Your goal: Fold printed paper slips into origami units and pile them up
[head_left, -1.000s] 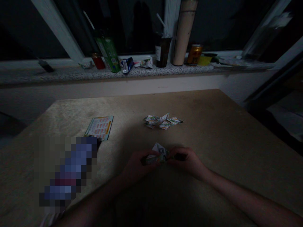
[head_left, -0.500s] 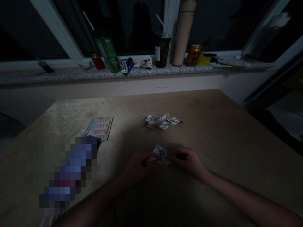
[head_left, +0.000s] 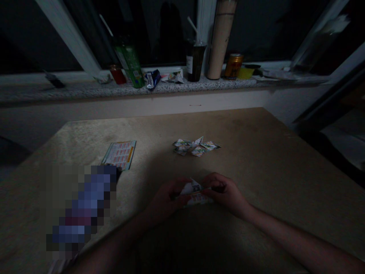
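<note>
A small folded piece of printed paper [head_left: 194, 193] is held just above the wooden table [head_left: 256, 152] between both my hands. My left hand [head_left: 164, 199] pinches its left end with curled fingers. My right hand [head_left: 226, 194] pinches its right end, fingers bent over the top. Farther back on the table lies a little heap of several similar folded paper pieces [head_left: 195, 146], untouched.
A printed leaflet [head_left: 119, 153] lies flat at the table's left, with a blurred-out patch [head_left: 81, 207] in front of it. The stone windowsill [head_left: 71, 89] holds a green bottle [head_left: 129, 62], a red jar [head_left: 117, 73], a dark cup with a straw [head_left: 195, 61], a cardboard tube [head_left: 221, 38], a gold can [head_left: 234, 65].
The paper piece has been turned and flattened between my fingers, now lying lower and wider. My right hand's fingers have come further over it. Nothing else has moved.
</note>
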`<state>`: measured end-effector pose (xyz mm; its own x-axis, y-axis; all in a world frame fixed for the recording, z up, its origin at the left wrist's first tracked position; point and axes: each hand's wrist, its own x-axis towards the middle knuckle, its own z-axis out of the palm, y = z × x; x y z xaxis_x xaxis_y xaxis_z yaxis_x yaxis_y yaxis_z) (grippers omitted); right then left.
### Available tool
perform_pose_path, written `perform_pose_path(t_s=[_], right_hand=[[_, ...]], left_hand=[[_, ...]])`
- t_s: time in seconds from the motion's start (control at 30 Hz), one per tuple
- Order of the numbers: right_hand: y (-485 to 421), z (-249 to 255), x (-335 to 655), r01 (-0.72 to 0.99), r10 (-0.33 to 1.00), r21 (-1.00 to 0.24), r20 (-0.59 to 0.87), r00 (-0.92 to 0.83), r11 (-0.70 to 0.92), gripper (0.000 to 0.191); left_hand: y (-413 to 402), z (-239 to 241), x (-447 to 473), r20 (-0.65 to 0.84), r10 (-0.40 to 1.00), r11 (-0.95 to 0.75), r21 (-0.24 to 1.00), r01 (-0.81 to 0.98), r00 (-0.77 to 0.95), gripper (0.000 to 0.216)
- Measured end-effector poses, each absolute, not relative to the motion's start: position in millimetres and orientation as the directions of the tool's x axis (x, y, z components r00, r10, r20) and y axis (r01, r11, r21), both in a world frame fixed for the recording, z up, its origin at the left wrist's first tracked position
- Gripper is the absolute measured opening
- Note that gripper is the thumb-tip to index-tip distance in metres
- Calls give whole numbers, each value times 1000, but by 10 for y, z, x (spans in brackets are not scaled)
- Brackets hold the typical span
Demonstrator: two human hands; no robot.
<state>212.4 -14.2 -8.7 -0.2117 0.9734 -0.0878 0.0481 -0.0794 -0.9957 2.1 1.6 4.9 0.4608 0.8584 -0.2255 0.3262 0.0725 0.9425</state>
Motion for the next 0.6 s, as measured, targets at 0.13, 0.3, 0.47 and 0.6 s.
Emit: perform_pose_path(t_s=[0.13,0.3,0.47,0.6], right_hand=[[-149,-79,2123,36,972,-993,-120,-203,-115,25],[-137,-77,2125,13,976,-992,-129,-173,-129,27],[-132,-104,2119,12,976,-992,-125,-181,-125,32],[-154,-109,2106,67,950,-994,-107,-293,-91,29]], left_hand=[[44,75,32,-273,834,139,945,295,479,65],[84,23,-10,-262,771,-19,902,432,580,34],[61,27,-23,-277,748,-33,892,451,603,46],[40,49,2,-272,773,-33,885,465,572,47]])
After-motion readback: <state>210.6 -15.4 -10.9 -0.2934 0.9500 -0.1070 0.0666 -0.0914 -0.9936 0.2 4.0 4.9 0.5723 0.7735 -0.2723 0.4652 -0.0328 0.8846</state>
